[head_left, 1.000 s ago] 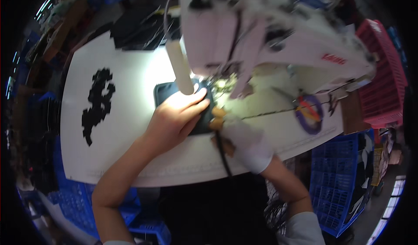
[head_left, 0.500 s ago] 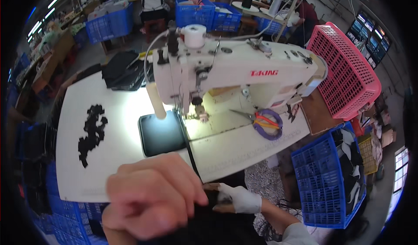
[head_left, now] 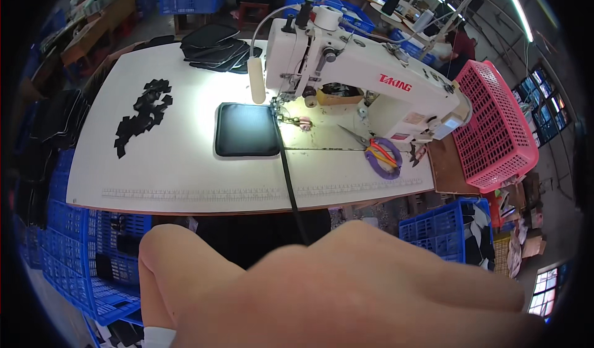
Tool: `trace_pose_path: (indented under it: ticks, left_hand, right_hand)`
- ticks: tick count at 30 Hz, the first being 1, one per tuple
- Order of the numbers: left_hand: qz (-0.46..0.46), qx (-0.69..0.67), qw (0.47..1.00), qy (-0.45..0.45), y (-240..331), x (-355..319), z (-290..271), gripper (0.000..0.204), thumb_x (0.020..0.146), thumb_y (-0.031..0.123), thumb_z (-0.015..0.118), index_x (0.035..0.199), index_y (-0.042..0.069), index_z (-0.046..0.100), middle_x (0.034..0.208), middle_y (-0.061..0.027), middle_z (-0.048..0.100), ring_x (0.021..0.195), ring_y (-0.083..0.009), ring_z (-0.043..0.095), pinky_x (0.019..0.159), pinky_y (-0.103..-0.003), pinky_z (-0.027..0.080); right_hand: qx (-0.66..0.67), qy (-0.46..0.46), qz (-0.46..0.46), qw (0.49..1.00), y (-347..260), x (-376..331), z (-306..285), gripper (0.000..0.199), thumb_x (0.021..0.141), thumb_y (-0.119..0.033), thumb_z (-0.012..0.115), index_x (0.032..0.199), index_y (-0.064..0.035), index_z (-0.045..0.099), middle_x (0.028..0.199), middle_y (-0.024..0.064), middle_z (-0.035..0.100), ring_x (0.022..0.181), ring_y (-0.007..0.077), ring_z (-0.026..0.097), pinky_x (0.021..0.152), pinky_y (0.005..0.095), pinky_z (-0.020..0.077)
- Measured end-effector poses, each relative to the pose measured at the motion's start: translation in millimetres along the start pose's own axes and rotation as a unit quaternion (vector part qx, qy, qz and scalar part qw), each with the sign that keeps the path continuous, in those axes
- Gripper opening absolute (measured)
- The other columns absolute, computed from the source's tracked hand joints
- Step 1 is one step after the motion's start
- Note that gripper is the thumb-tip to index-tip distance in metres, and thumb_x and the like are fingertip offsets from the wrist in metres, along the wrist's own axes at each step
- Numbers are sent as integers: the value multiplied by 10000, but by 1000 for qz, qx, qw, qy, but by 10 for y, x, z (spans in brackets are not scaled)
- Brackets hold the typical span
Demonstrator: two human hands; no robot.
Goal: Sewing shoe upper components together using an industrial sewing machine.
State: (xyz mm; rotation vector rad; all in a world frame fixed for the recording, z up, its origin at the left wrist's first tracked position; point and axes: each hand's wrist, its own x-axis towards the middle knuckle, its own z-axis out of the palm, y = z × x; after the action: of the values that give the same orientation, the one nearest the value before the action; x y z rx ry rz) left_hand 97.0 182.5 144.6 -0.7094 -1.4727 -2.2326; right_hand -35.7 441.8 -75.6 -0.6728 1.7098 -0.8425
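Observation:
My left hand [head_left: 365,280], bare, looms very close and blurred across the lower right. Its fingers point right, but their grip and anything in them cannot be made out. My right hand is not visible. Beyond the hand, a black rounded-square padded piece [head_left: 247,130] lies flat on the white sewing table [head_left: 185,175], its right edge beside the presser foot of the white sewing machine [head_left: 352,60]. From the needle area a narrow black strip [head_left: 288,178] runs down over the table's front edge and out of sight behind my hand.
Purple-handled scissors [head_left: 385,157] lie right of the needle. Small black scraps [head_left: 145,116] are strewn at left, with stacked black pieces [head_left: 213,48] behind. A pink basket [head_left: 495,125] and a blue crate [head_left: 433,230] stand at right; another blue crate [head_left: 93,255] sits lower left.
My left hand has risen toward the camera and swung right. The gloved right hand has gone out of sight. The view has shifted, and the black strip now shows running over the table edge.

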Motion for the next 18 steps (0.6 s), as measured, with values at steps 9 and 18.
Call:
trace_pose_path:
  ticks: [9, 18]
  left_hand:
    - [4, -7, 1000, 8, -57, -295, 329, 85, 880, -1, 634, 843, 13, 709, 930, -85, 672, 795, -172, 596, 732, -267, 465]
    - [-12, 59, 996, 68, 146, -513, 112, 97, 911, 17, 634, 883, 9, 727, 960, -87, 673, 779, -164, 584, 717, -251, 453]
  right_hand:
    - [-119, 74, 59, 988, 823, -107, -525, 357, 905, -172, 670, 1225, -15, 653, 971, 72, 670, 730, 142, 572, 653, 260, 476]
    - [380, 439, 55, 812, 2199, -499, -1732, 422, 886, -291, 681, 1202, -13, 650, 934, 105, 666, 703, 188, 608, 618, 294, 508]
